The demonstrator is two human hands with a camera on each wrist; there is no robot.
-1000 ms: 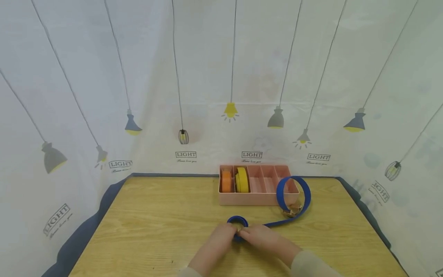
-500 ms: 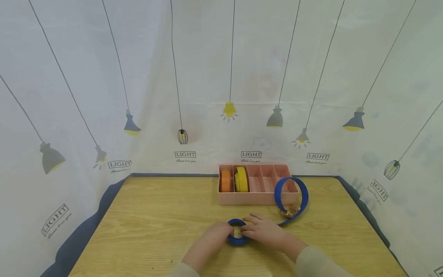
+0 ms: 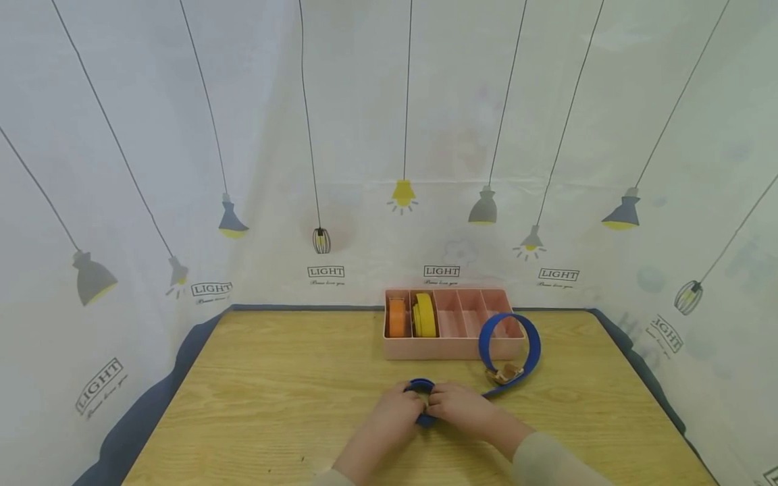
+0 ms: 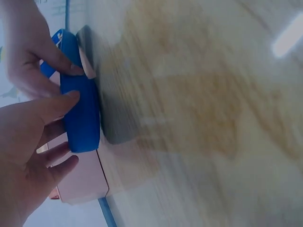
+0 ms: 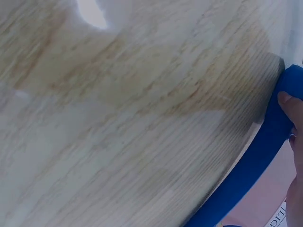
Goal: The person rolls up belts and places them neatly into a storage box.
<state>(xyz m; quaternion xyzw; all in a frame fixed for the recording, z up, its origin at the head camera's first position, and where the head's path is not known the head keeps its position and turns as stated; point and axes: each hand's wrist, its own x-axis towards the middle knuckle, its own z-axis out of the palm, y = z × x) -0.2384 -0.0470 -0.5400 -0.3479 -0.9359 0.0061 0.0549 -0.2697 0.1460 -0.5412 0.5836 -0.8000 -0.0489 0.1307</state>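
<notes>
A blue belt [image 3: 427, 421] stands on edge, partly wound into a small coil at the near middle of the table. My left hand [image 3: 394, 409] grips the coil's left side, thumb on its outer face in the left wrist view. On the other side my right hand [image 3: 463, 406] pinches it, the thumb lying on the blue band [image 5: 255, 153] in the right wrist view. From there the belt runs right to a larger upright loop with a gold-coloured buckle [image 3: 508, 373] at its base. The hands hide part of the coil.
Behind the hands stands a pink divided box [image 3: 444, 349]. Its two left compartments hold an orange roll [image 3: 397, 318] and a yellow roll [image 3: 427, 315]; the belt's large loop overlaps its right end. A patterned curtain [image 3: 365, 135] hangs behind the wooden table [image 3: 273, 378].
Half a second ago the hands were spread apart at the coil; now they are closer together around it. The large loop has shifted slightly left and its connecting strap is shorter than one second ago.
</notes>
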